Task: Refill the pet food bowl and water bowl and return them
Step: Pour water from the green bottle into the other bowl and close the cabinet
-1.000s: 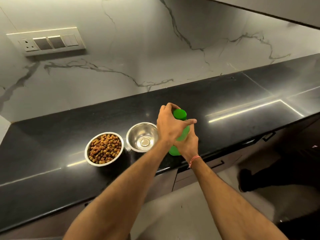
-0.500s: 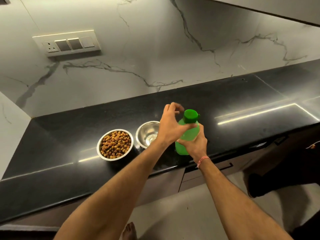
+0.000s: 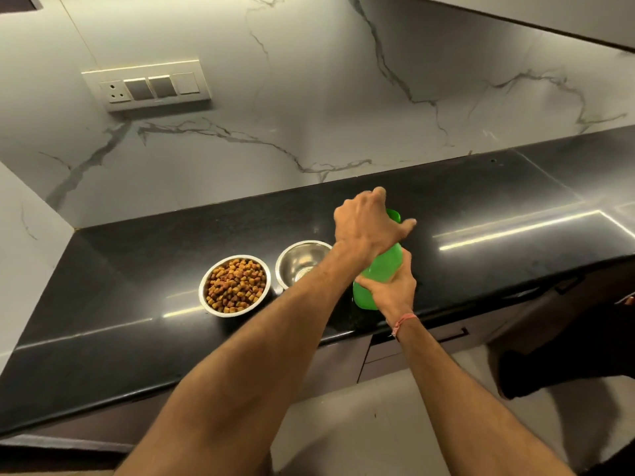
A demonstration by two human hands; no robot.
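Counter point(image 3: 120, 304): two steel bowls side by side, just apart, and one green bottle point(image 3: 381, 269) to their right. Food bowl point(image 3: 235, 285) is full of brown kibble; water bowl point(image 3: 302, 262) is empty, partly behind the left forearm. Right hand point(image 3: 388, 290) wraps the bottle's lower body; left hand point(image 3: 367, 225) is clamped over its cap, bottle tilted slightly.
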